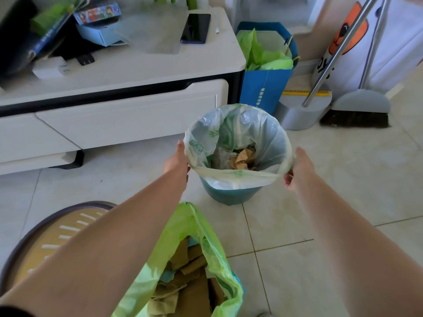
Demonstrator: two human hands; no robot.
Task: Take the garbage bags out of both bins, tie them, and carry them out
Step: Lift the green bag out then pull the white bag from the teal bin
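A teal bin (229, 196) stands on the tiled floor, lined with a pale green garbage bag (238, 133) holding crumpled brown paper. The bag's rim is pulled up above the bin's edge. My left hand (178, 161) grips the rim on its left side. My right hand (297, 170) pinches the rim on its right side, and the near edge stretches taut between them. Closer to me, a second bin is mostly hidden by its bright green bag (196, 259), open and full of brown cardboard scraps.
A white low cabinet (128, 115) with a phone (195, 28) and boxes on top stands to the left. A blue paper bag (265, 88), a grey dustpan (302, 113) and a broom (357, 110) stand behind the bin. A round mat (45, 236) lies at lower left.
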